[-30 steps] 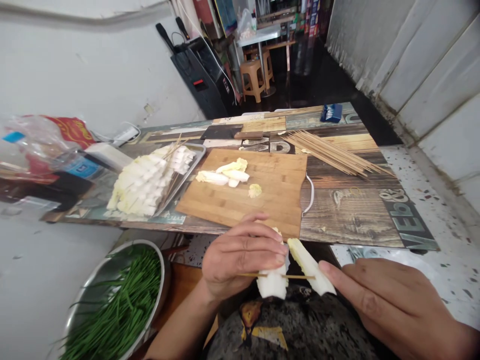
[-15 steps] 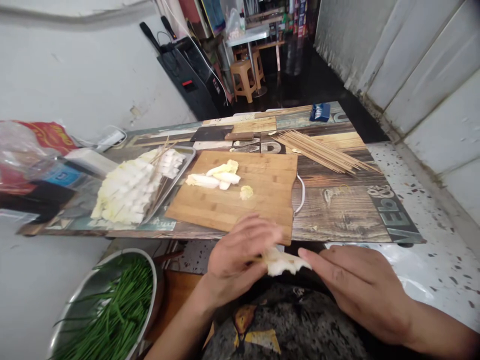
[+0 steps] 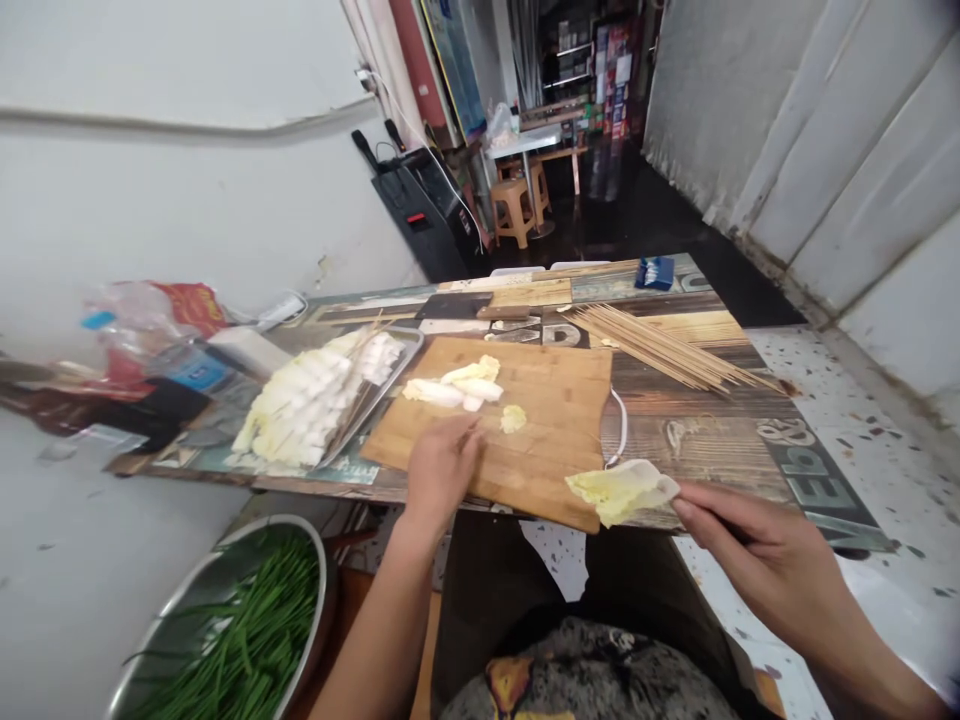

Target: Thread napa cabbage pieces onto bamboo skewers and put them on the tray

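My right hand [image 3: 757,535] pinches a small napa cabbage leaf [image 3: 626,490] by its white stem end, the yellow frilly part pointing left past the board's right front corner. My left hand [image 3: 446,465] is over the wooden cutting board [image 3: 555,400], its fingers stretched toward the leaves and holding nothing that I can see. Just beyond its fingertips lie several cabbage leaves [image 3: 457,385] in a small pile. A separate scrap of yellow leaf [image 3: 513,418] rests to their right.
Left of the board, a metal tray [image 3: 409,350] carries skewered cabbage leaves [image 3: 315,400]. Bamboo skewers [image 3: 660,345] lie at the right, near a blue pack [image 3: 655,272]. Behind the board is a cleaver [image 3: 457,305]. A steel bowl of green chives [image 3: 240,620] stands lower left.
My left hand has let go of the cabbage leaf and moved forward over the board. My right hand has carried the leaf to the right. The view has tilted up slightly.
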A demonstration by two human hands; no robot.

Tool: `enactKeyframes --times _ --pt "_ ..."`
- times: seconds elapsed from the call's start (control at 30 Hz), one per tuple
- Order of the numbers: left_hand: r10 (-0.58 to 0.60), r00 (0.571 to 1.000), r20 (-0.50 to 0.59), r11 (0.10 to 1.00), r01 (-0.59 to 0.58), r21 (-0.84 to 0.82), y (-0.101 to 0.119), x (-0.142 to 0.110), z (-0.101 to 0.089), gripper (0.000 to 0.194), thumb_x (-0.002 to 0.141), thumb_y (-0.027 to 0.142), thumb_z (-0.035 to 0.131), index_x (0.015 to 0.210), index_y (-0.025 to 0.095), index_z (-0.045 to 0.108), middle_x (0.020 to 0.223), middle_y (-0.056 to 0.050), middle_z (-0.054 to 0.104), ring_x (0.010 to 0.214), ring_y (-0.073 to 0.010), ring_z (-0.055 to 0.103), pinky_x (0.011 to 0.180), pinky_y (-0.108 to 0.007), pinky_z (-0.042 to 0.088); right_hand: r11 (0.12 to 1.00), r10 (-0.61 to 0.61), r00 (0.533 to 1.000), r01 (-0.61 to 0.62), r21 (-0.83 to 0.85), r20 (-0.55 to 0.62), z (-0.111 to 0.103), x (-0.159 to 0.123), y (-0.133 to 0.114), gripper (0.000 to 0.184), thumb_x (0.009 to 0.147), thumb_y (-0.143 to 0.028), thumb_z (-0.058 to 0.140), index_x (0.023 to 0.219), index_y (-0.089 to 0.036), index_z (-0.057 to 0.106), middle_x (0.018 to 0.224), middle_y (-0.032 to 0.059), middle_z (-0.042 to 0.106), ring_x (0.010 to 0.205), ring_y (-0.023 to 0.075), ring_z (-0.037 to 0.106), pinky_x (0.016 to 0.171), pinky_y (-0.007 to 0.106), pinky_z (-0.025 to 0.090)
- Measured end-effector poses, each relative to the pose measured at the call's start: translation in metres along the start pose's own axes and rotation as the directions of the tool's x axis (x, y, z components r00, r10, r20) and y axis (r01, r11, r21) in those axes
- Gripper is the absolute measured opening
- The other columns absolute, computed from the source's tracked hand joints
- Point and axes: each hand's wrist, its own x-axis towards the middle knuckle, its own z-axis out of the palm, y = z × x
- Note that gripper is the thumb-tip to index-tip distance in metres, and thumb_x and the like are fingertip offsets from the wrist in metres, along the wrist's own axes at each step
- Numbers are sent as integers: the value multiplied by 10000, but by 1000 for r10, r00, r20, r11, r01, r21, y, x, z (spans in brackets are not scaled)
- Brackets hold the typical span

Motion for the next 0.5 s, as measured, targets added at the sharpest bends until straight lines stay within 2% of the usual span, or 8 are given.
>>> enactKeyframes --times 0.1,0.17,0.27,0.33,0.4,0.5 --pt "28 998 62 996 -22 -87 9 0 11 219 842 278 621 1011 177 717 968 -82 743 890 -229 683 840 -375 539 999 -31 999 31 -32 13 -3 -2 6 186 881 -302 581 889 -201 737 849 48 759 708 187 724 645 250 605" --pt "56 997 49 991 -49 -124 11 4 14 247 861 276 599 1073 197 698 1024 -71 733 936 -217 672 864 -363 528 997 -42 999 41 -65 -11 -5 -2 8 202 880 -325 578 885 -201 738 825 44 759 677 187 721 636 250 605" --pt "23 999 -35 999 -22 25 0 20 8 301 920 229 470 1128 175 681 1076 -98 714 996 -235 649 900 -388 505 993 -48 998 45 -112 -31 -5 -4 10 222 874 -356 578 879 -203 739 802 45 757 656 188 718 627 244 602" --pt "35 999 -33 989 -30 147 -12 35 0 320 899 178 462 1123 167 690 1135 -123 685 1053 -271 616 941 -434 471 992 -51 998 47 -116 -31 -4 -6 11 234 873 -367 575 872 -200 739 811 51 757 669 188 720 637 238 599" --pt "98 992 74 971 -112 213 -20 50 -5 327 860 145 503 1115 208 698 1266 -119 618 1171 -305 542 994 -482 415 994 -48 999 45 -99 -22 -3 -7 12 237 875 -367 572 880 -203 742 826 51 758 684 189 722 646 237 599" --pt "165 941 294 934 -245 261 -23 67 -2 331 848 150 533 1122 255 687 1394 -104 520 1299 -333 419 1030 -547 345 997 -34 999 32 -66 -23 -1 -7 11 217 870 -354 586 899 -213 748 843 45 760 697 192 723 652 245 601"
